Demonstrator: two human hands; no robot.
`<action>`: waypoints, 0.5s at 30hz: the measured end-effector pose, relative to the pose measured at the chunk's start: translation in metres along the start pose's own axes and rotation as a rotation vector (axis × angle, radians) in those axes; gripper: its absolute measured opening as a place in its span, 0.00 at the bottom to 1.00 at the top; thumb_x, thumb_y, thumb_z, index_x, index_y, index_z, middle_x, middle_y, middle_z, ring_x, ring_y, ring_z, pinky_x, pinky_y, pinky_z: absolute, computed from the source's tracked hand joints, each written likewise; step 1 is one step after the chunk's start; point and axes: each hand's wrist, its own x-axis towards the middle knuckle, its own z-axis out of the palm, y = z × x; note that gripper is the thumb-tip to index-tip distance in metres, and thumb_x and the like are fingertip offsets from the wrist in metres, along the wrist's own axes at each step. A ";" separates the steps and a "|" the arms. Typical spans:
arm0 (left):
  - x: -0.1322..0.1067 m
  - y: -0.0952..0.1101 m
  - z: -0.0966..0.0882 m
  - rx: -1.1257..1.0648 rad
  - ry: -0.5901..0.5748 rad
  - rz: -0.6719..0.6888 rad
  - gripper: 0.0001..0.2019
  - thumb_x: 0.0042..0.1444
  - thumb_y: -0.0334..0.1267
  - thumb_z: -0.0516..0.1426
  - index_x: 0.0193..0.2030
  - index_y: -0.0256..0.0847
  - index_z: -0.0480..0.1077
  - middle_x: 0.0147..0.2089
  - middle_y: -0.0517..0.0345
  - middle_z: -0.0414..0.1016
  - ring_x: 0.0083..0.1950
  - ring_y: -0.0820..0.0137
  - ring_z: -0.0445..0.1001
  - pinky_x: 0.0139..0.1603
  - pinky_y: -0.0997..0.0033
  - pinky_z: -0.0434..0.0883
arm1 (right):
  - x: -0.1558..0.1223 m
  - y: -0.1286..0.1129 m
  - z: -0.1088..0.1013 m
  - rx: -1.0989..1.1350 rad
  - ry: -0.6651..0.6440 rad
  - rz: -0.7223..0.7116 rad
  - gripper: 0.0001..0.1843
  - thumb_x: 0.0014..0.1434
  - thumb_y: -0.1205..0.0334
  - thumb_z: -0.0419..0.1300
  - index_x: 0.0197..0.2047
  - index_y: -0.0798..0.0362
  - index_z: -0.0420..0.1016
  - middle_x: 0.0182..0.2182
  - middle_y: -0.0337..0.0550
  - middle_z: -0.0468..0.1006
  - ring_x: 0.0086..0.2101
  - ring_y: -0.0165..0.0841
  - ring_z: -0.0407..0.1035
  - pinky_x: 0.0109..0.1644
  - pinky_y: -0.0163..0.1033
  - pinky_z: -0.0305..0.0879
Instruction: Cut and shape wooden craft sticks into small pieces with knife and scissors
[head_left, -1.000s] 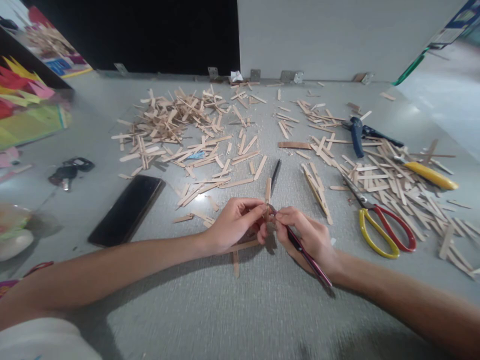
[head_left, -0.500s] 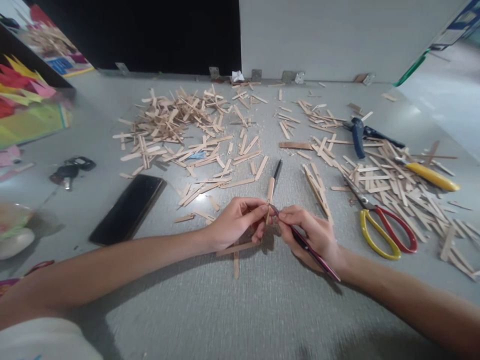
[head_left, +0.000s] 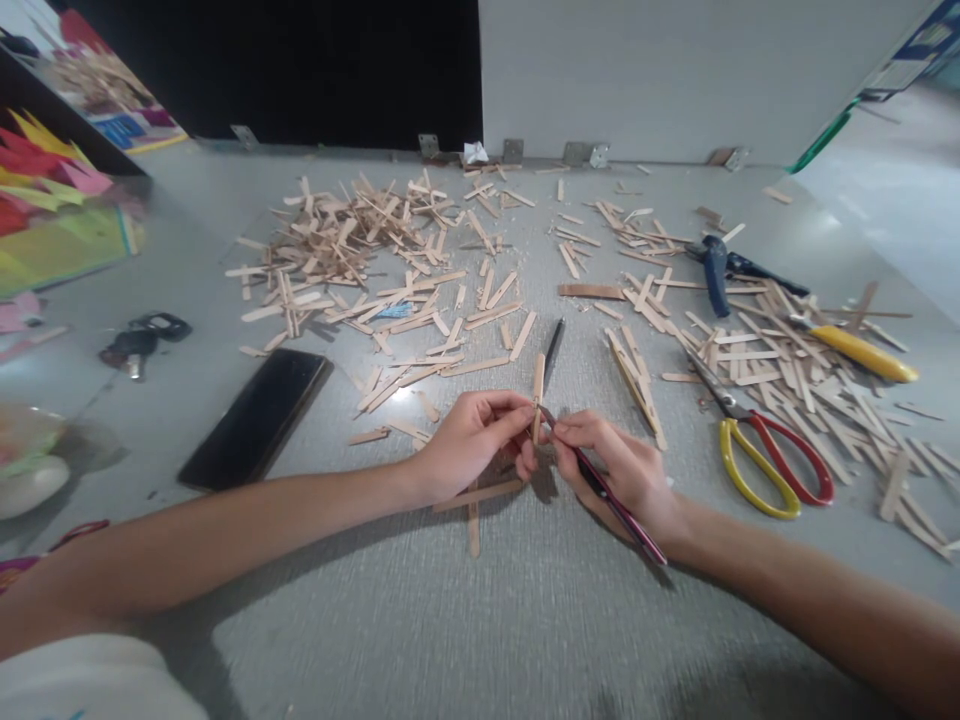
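Observation:
My left hand [head_left: 476,445] pinches a short wooden craft stick [head_left: 538,385] between thumb and fingers, its upper end pointing away from me. In my right hand [head_left: 611,470] is a slim dark red and black tool [head_left: 634,530]; its dark tip touches or nearly touches the stick beside my left fingertips. What kind of tool it is I cannot make out. Just behind the held stick lies a black pen-like object [head_left: 554,345]. Below my left hand, crossed craft sticks [head_left: 474,530] rest on the table, partly hidden by the hand.
A heap of craft sticks [head_left: 352,235] spreads across the back left. Scissors with red and yellow handles [head_left: 757,455], a yellow-handled tool [head_left: 862,352] and blue-handled cutters [head_left: 716,270] lie right among sticks. A phone [head_left: 255,420] and keys [head_left: 142,340] are left.
The held stick has turned slightly more upright, and its lower end shows more. My right hand and its tool have shifted slightly left.

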 end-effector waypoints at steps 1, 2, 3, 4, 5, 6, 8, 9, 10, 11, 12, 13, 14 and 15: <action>0.000 0.000 0.000 0.013 0.005 0.001 0.16 0.62 0.48 0.71 0.36 0.37 0.77 0.24 0.61 0.77 0.24 0.75 0.75 0.27 0.77 0.76 | -0.001 0.000 0.000 0.003 -0.006 0.007 0.12 0.72 0.76 0.57 0.45 0.46 0.70 0.33 0.38 0.79 0.33 0.34 0.79 0.33 0.36 0.77; 0.000 0.000 0.000 0.021 0.008 0.003 0.16 0.62 0.48 0.71 0.35 0.37 0.77 0.24 0.62 0.77 0.24 0.75 0.75 0.27 0.77 0.75 | -0.001 0.001 0.000 0.005 -0.007 0.006 0.12 0.73 0.75 0.57 0.46 0.46 0.70 0.34 0.39 0.80 0.32 0.34 0.79 0.33 0.36 0.76; 0.000 0.000 0.000 0.025 0.006 0.006 0.16 0.62 0.48 0.71 0.35 0.37 0.76 0.24 0.62 0.76 0.24 0.75 0.74 0.27 0.77 0.75 | -0.001 0.001 0.000 0.006 -0.002 -0.001 0.12 0.73 0.75 0.57 0.46 0.46 0.70 0.34 0.39 0.80 0.32 0.33 0.79 0.33 0.36 0.77; 0.000 0.000 -0.001 0.027 0.001 0.008 0.16 0.63 0.48 0.70 0.35 0.37 0.76 0.24 0.62 0.76 0.24 0.75 0.74 0.27 0.77 0.75 | 0.000 0.001 -0.001 0.007 0.004 -0.009 0.12 0.73 0.75 0.57 0.47 0.46 0.70 0.35 0.39 0.81 0.32 0.33 0.79 0.33 0.35 0.77; 0.000 0.000 -0.001 0.030 -0.005 0.011 0.16 0.63 0.48 0.70 0.35 0.37 0.76 0.24 0.62 0.76 0.24 0.75 0.74 0.27 0.77 0.75 | 0.001 0.000 -0.001 0.010 0.004 -0.014 0.12 0.72 0.76 0.57 0.47 0.46 0.70 0.35 0.40 0.81 0.32 0.33 0.79 0.33 0.35 0.77; 0.000 0.000 -0.001 0.035 -0.012 0.014 0.16 0.64 0.48 0.70 0.35 0.37 0.76 0.24 0.62 0.75 0.24 0.75 0.74 0.27 0.77 0.74 | 0.003 0.000 -0.002 0.015 0.004 -0.018 0.12 0.72 0.76 0.57 0.47 0.46 0.70 0.35 0.40 0.81 0.33 0.33 0.80 0.34 0.35 0.78; 0.001 -0.001 -0.002 0.046 -0.019 0.020 0.16 0.65 0.48 0.69 0.35 0.37 0.77 0.24 0.62 0.75 0.24 0.76 0.73 0.26 0.77 0.74 | 0.005 0.000 -0.003 0.024 0.000 -0.019 0.12 0.72 0.76 0.57 0.47 0.47 0.70 0.36 0.41 0.82 0.34 0.33 0.81 0.36 0.34 0.79; 0.000 -0.001 -0.003 0.050 -0.020 0.023 0.16 0.65 0.48 0.69 0.35 0.37 0.77 0.25 0.62 0.75 0.24 0.76 0.73 0.26 0.77 0.73 | 0.006 0.000 -0.004 0.027 -0.005 -0.018 0.12 0.72 0.76 0.57 0.47 0.47 0.70 0.36 0.41 0.82 0.34 0.33 0.81 0.36 0.34 0.80; 0.000 -0.002 -0.003 0.050 -0.019 0.027 0.16 0.65 0.48 0.69 0.35 0.37 0.77 0.25 0.62 0.75 0.24 0.76 0.72 0.25 0.78 0.73 | 0.006 0.000 -0.004 0.030 -0.009 -0.020 0.12 0.72 0.77 0.57 0.47 0.47 0.70 0.36 0.41 0.82 0.35 0.33 0.82 0.37 0.35 0.80; 0.000 -0.002 -0.003 0.049 -0.020 0.029 0.16 0.65 0.47 0.69 0.35 0.37 0.77 0.25 0.62 0.75 0.23 0.77 0.72 0.25 0.78 0.72 | 0.006 0.000 -0.005 0.030 -0.010 -0.022 0.12 0.72 0.77 0.57 0.47 0.47 0.70 0.36 0.42 0.83 0.35 0.33 0.82 0.37 0.35 0.80; 0.000 -0.002 -0.003 0.049 -0.021 0.030 0.16 0.65 0.47 0.69 0.35 0.37 0.77 0.25 0.62 0.75 0.23 0.77 0.72 0.25 0.78 0.72 | 0.006 0.001 -0.005 0.026 -0.018 -0.029 0.13 0.72 0.77 0.57 0.48 0.48 0.70 0.36 0.42 0.83 0.35 0.33 0.82 0.37 0.35 0.81; 0.000 -0.002 -0.003 0.048 -0.020 0.030 0.16 0.65 0.47 0.69 0.35 0.37 0.77 0.25 0.62 0.75 0.23 0.77 0.71 0.24 0.79 0.71 | 0.005 0.001 -0.006 0.020 -0.028 -0.040 0.12 0.72 0.77 0.57 0.48 0.48 0.70 0.37 0.43 0.83 0.36 0.33 0.82 0.37 0.35 0.81; 0.000 -0.002 -0.003 0.048 -0.017 0.027 0.16 0.64 0.47 0.69 0.35 0.37 0.77 0.24 0.63 0.74 0.22 0.77 0.70 0.24 0.79 0.71 | 0.005 0.002 -0.006 0.012 -0.033 -0.050 0.12 0.72 0.77 0.57 0.49 0.48 0.71 0.37 0.43 0.83 0.36 0.33 0.82 0.37 0.35 0.81; 0.000 -0.002 -0.002 0.049 -0.015 0.023 0.16 0.64 0.47 0.69 0.34 0.37 0.76 0.24 0.63 0.74 0.22 0.78 0.70 0.24 0.79 0.71 | 0.005 0.002 -0.006 0.004 -0.033 -0.058 0.12 0.73 0.77 0.58 0.49 0.48 0.71 0.37 0.43 0.83 0.36 0.33 0.82 0.37 0.35 0.81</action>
